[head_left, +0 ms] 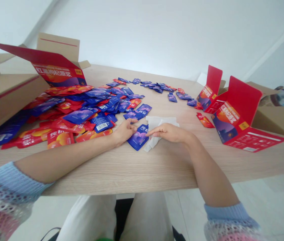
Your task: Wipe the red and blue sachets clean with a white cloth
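A blue-purple drink pouch (138, 140) lies flat on the table in front of me. My left hand (126, 131) is closed at its upper left edge, thumb and fingers bent against the pouch. From the other side, my right hand (168, 132) reaches over a white tissue (162, 120) and has its fingers together. Its index fingertip touches the right part of the pouch. The tissue is crumpled under that hand, partly hidden, with one end spread behind it. Close beyond my left hand lies another blue pouch (139, 112), at the edge of a big heap.
A heap of red and blue pouches (81, 113) spreads on the left beside open cartons (58, 73). Several small pouches (157, 86) lie in a scattered row at the back. Two open red boxes, a nearer box (234, 117) and a farther box (208, 93), stand right.
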{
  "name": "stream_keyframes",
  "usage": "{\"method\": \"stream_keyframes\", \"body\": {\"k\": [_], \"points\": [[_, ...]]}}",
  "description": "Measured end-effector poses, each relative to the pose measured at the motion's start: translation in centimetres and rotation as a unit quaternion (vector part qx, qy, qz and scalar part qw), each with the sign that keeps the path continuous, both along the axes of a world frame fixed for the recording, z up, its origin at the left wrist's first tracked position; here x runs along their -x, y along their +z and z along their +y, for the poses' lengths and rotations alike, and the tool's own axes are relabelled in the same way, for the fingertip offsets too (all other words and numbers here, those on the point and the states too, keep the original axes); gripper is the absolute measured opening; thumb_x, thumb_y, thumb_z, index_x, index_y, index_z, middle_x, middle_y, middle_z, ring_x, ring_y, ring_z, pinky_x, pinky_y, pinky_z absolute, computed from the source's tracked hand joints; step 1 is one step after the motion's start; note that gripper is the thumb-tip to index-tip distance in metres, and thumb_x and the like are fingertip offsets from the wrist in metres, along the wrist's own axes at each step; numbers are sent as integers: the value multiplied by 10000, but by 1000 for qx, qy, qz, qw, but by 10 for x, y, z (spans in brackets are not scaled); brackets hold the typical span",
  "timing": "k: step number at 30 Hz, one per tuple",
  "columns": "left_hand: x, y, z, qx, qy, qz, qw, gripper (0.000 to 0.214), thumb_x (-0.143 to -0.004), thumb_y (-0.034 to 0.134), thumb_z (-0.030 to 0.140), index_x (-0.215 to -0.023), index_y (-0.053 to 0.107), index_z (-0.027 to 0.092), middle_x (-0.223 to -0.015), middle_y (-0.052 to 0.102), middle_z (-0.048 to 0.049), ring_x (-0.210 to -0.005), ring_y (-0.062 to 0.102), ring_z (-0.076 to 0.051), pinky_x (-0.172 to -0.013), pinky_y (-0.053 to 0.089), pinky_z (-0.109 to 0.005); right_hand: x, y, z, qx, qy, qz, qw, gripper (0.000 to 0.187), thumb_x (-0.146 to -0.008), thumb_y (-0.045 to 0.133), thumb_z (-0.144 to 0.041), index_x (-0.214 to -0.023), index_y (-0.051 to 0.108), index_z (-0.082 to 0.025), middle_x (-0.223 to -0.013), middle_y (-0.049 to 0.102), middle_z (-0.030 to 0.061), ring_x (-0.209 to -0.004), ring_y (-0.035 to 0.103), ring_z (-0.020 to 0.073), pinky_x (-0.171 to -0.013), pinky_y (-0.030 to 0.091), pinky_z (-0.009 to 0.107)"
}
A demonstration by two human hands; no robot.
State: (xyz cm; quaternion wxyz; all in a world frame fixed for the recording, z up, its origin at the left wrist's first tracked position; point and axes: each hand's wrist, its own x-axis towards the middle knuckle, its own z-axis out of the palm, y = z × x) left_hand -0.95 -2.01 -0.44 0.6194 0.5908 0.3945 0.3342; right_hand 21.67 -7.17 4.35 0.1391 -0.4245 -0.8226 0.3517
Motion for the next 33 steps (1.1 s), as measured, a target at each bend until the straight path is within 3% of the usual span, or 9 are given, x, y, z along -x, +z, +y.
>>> {"method": "stream_keyframes", "body": {"k": [6,11,14,17,20,23,26,29,33], "points": [[0,2,2,-2,-31,26,999,407,-745,575,41,-1139,543,135,-585,586,36,-477,521,-88,-456,343,-173,-43,-20,25,-167,-194,-34,966,300,-904,497,-316,-1144,672,-277,-1134,681,16,-1034,627,218,-930,454,366],[0,4,2,15,-24,20,999,422,-712,602,40,-1123,558,125,-597,599,28,-489,531,-90,-475,366,-181,-40,-25,33,-277,-316,49,906,304,-920,465,-354,-1055,705,-226,-1049,708,41,-992,633,225,-907,459,373],[-1,4,3,33,-4,14,999,404,-697,607,36,-1092,572,118,-586,591,32,-486,517,-84,-486,369,-183,-16,-16,25,-288,-299,147,898,350,-927,451,-416,-1064,690,-200,-1044,704,50,-993,629,216,-908,461,355],[-3,4,4,52,24,-9,998,379,-649,650,53,-1017,595,123,-617,612,21,-548,557,-110,-558,425,-221,17,-11,11,-223,-218,188,931,410,-935,430,-473,-1174,635,-210,-1162,662,59,-1093,592,211,-963,436,358],[-5,4,4,30,37,-34,998,283,-598,666,69,-870,622,134,-672,641,12,-632,593,-137,-646,462,-259,43,-20,4,-141,-82,130,978,532,-909,459,-525,-1366,475,-253,-1373,513,53,-1274,454,223,-1066,349,394],[-5,4,1,15,47,-42,998,300,-574,642,29,-849,602,141,-666,637,30,-617,585,-119,-622,453,-230,48,-35,8,-159,-32,38,986,571,-924,415,-530,-1434,365,-278,-1485,352,27,-1402,229,239,-1145,193,463],[-4,1,-3,35,82,-29,996,413,-622,611,10,-1004,533,146,-587,592,68,-506,528,-86,-515,391,-188,35,-48,18,-194,-68,-34,978,509,-963,301,-506,-1395,436,-273,-1495,326,31,-1423,139,265,-1139,140,533],[-3,-3,-4,43,82,-24,995,495,-692,591,27,-1148,435,140,-601,613,57,-500,541,-96,-493,382,-189,20,-56,30,-197,-147,-60,967,514,-968,267,-508,-1388,448,-275,-1470,372,26,-1421,134,287,-1120,167,567],[-3,1,-7,25,112,-19,993,542,-715,615,43,-1203,401,140,-641,638,38,-544,581,-116,-537,425,-210,11,-52,34,-210,-246,22,946,509,-974,242,-499,-1401,424,-291,-1394,484,27,-1353,339,264,-1128,181,547]]}}
